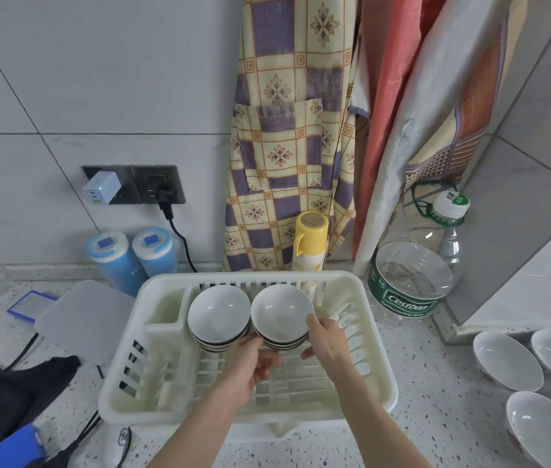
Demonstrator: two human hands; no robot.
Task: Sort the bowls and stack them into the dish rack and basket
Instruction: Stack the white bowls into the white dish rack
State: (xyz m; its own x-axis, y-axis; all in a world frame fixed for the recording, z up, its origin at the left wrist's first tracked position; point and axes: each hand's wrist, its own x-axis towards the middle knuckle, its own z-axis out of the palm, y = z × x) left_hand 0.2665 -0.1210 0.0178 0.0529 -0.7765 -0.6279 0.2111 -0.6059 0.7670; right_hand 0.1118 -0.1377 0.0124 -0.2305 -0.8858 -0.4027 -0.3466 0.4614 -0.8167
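A white slatted dish rack sits mid-worktop near the back wall. Two stacks of white, dark-banded bowls, left stack and right stack, lean side by side inside. Three white bowls lie at the worktop's right edge.

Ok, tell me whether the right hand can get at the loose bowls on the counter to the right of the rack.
Probably yes. The right hand now holds the right bowl stack in the dish rack; once it lets go, bare counter lies between it and the loose bowls.

Dish rack was matt cream plastic; bowls glossy white ceramic; counter smooth speckled stone.
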